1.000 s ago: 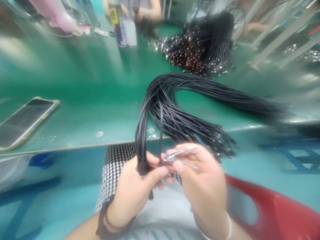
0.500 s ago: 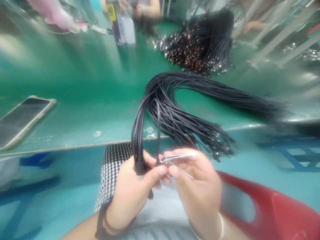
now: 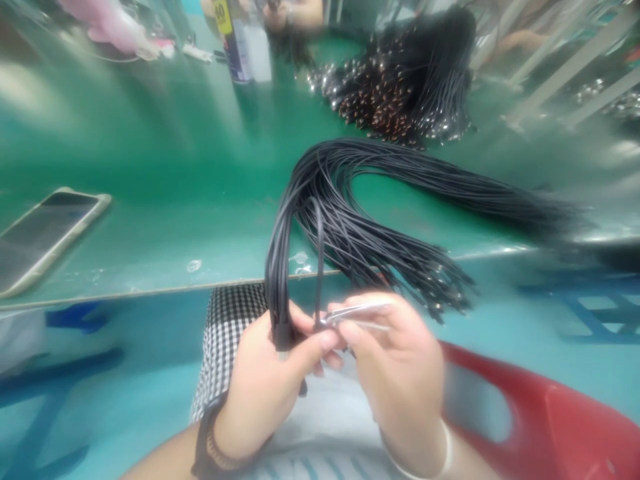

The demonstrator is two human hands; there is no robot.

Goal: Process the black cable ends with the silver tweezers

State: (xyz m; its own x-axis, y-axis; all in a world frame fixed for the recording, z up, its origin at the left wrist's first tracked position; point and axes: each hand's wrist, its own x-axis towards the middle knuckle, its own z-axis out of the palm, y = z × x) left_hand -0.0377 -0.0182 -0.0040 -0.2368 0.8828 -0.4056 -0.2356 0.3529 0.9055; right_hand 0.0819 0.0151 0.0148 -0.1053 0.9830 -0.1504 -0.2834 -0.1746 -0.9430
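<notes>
My left hand [image 3: 273, 373] is closed around the ends of several black cables [image 3: 280, 280], which arch up onto the green table. One cable, separate from the rest, comes down to its thumb and fingertips. Close beside it, my right hand [image 3: 400, 360] pinches metal tweezers [image 3: 357, 310], their tips at the end of that single cable. The fingertips of both hands nearly touch. The bundle loops over the table, and its loose connector ends [image 3: 445, 287] hang past the edge behind my right hand.
A phone [image 3: 47, 230] lies on the green table [image 3: 150, 200] at the left. Further back stand a spray can [image 3: 233, 50] and a large pile of black cables [image 3: 400, 80]. Another person's hand [image 3: 295, 13] shows at the top. A red chair [image 3: 560, 413] is at the lower right.
The tweezers have tilted slightly and their arms look closer together in my right hand. My left hand keeps its hold on the cables. The view has shifted a little.
</notes>
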